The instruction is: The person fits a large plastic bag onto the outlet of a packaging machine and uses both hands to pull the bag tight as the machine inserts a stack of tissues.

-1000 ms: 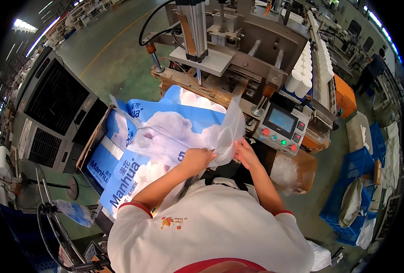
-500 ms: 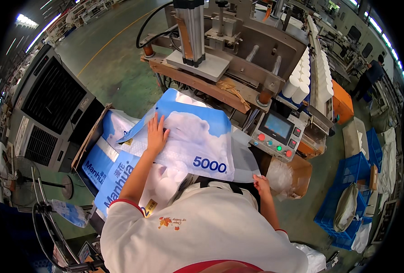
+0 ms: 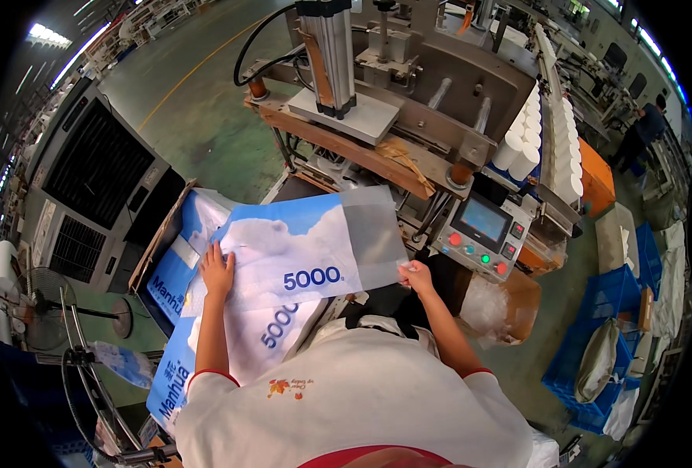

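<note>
A flat blue and white printed plastic bag (image 3: 299, 246) with a clear end stretches between my hands in front of the machine. My left hand (image 3: 218, 271) lies on its left part, fingers spread. With closed fingers, my right hand (image 3: 417, 278) pinches the near corner of the clear end. Below and nearer to me rests another printed bag (image 3: 272, 331), partly covered by the first; I cannot tell what is inside. Further blue and white packages (image 3: 170, 285) lie at the left in an open box (image 3: 145, 253).
Beyond the bag stands a metal press machine (image 3: 346, 129), its control panel (image 3: 480, 230) to the right. White rolls (image 3: 521, 148) line a conveyor. A cardboard box (image 3: 521, 308) with clear plastic, blue crates (image 3: 580, 374), an air cooler (image 3: 96, 187) and a fan (image 3: 46, 308) surround me. One person (image 3: 644, 132) stands far right.
The bag has shifted left and lies flatter, its clear end now spread out. My left hand has moved left and nearer, my right hand left and farther away. White rolls beneath are now covered.
</note>
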The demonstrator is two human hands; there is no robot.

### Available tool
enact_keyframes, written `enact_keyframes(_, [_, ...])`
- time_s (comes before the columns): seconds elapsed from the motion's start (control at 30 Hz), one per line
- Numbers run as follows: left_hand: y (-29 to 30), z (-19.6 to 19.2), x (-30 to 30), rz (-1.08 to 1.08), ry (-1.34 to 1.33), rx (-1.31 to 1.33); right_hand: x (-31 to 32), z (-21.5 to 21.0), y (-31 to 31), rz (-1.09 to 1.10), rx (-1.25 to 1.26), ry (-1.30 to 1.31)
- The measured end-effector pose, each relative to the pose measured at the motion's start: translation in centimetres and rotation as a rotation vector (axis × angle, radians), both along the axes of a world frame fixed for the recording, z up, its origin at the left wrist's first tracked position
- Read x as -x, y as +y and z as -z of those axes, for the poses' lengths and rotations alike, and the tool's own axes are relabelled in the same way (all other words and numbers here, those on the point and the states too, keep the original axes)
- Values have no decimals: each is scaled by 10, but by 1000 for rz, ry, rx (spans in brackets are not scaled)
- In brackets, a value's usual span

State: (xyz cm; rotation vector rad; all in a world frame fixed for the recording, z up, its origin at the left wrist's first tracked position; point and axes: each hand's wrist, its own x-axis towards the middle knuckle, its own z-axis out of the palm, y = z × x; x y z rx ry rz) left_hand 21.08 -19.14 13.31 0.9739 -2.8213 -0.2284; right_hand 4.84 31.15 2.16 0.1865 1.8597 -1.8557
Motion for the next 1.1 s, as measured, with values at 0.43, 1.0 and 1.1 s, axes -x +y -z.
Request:
enact_keyframes(0.43, [44,60,-69,243,-386,110,80,-24,-122,-89,-881,714])
enact_keyframes(1.0, [65,85,-75,277,-333,-100,34,42,144,-188,-1018,747])
enact_keyframes(1.1, [68,84,-74,273,-347,-102,17,66,300,53,-1286,74])
